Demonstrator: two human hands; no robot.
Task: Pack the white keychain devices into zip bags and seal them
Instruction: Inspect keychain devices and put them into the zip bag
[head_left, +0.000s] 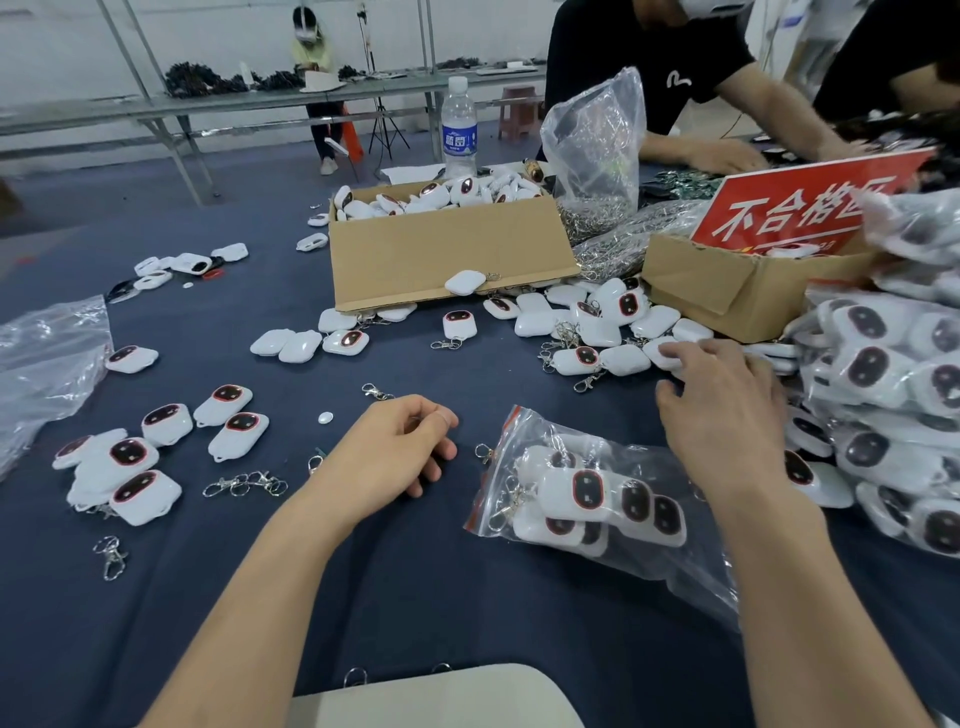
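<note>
A clear zip bag with a red strip lies on the dark blue table, holding several white keychain devices. My left hand rests on the cloth just left of the bag, fingers loosely curled, with nothing visible in it. My right hand reaches over the bag's far end, fingers spread, its fingertips touching a loose white device in the heap beyond. More loose devices lie scattered at the left.
An open cardboard box full of devices stands at centre back, with a water bottle behind it. A second box with a red sign sits at right, beside a pile of packed bags. Loose metal clasps lie about. Two people work across the table.
</note>
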